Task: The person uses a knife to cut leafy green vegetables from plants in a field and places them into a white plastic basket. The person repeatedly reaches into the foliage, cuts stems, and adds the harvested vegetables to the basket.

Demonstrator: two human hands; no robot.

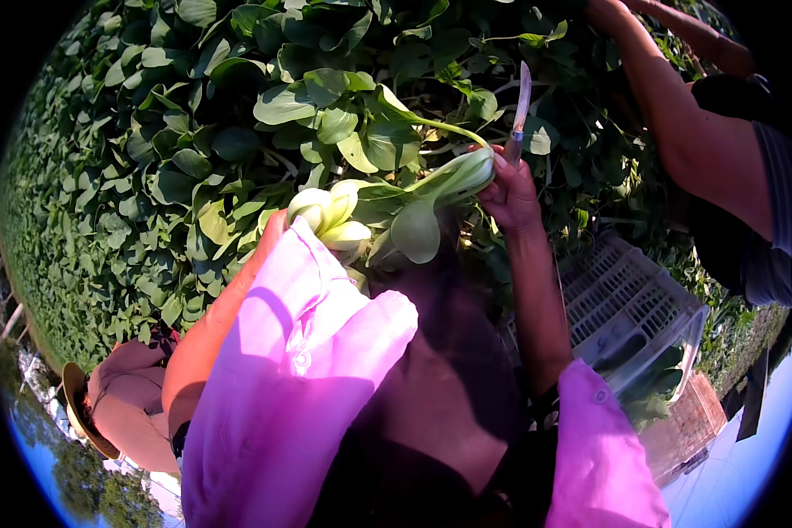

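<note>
My right hand [515, 195] grips the handle of a knife [522, 105], its blade pointing up and away from me. Between the same hand's thumb and fingers is the pale base of a bok choy head [465, 175], whose leaves trail to the left. My left hand [276, 228] holds several bok choy heads [320, 208] with their whitish-green bases facing up. A pink garment [290, 369] and those heads cover most of that hand's fingers. The leaves from both hands meet between them, over the growing bok choy bed [191, 158].
A grey plastic crate [627, 297] with slotted sides lies to my right, with greens [650, 389] at its opening. Another person's bare arm [693, 125] reaches in at upper right. To the left, a person with a straw hat [79, 409] bends over the bed.
</note>
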